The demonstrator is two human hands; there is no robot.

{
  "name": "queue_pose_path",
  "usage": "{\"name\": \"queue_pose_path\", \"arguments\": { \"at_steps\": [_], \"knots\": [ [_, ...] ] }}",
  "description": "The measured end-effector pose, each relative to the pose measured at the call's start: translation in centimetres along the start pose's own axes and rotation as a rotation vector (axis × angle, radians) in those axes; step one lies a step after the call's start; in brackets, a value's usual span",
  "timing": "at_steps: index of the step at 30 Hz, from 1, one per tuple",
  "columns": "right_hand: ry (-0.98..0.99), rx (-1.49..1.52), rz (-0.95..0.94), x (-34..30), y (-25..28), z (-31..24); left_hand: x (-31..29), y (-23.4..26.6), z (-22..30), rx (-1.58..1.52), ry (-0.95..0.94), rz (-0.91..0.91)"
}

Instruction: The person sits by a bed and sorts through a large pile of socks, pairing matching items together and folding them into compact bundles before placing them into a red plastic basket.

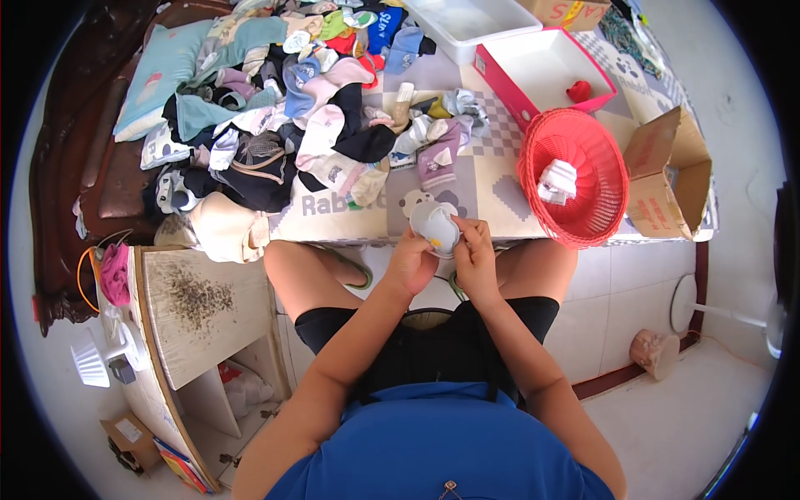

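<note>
Just past the near edge of the table, a small pale grey-white sock with a yellow patch is held up between my hands. My left hand grips its left and lower side. Fingers of my right hand pinch it at the right edge. Beyond it lies a big loose heap of socks in many colours, with a mauve sock at its near right end. To the right, a red woven basket contains a folded white bundle, apparently socks.
Behind the basket stand a pink-edged box with a red bundle inside and a white plastic bin. An open cardboard box is right of the basket. A light blue pillow lies far left, a wooden cabinet near left.
</note>
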State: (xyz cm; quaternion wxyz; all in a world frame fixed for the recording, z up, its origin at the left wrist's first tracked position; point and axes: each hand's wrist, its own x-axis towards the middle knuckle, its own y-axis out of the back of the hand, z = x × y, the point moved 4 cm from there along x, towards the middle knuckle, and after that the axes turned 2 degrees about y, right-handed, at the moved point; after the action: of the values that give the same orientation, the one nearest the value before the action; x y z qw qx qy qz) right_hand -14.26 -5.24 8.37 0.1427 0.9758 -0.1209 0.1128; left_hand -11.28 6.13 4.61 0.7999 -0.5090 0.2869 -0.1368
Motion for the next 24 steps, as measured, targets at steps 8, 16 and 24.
{"name": "queue_pose_path", "arguments": {
  "at_steps": [8,16,24],
  "knots": [
    [-0.520,0.237,-0.153,-0.6,0.7,0.4,0.1,0.5,-1.3,0.580,-0.018,0.134],
    [-0.642,0.617,-0.061,-2.0,0.9,3.4,-0.2,-1.2,-0.6,0.703,-0.137,0.136],
    [-0.819,1.307,0.011,-0.4,2.2,4.1,0.9,-0.2,0.2,0.710,-0.049,-0.017]
  ]
}}
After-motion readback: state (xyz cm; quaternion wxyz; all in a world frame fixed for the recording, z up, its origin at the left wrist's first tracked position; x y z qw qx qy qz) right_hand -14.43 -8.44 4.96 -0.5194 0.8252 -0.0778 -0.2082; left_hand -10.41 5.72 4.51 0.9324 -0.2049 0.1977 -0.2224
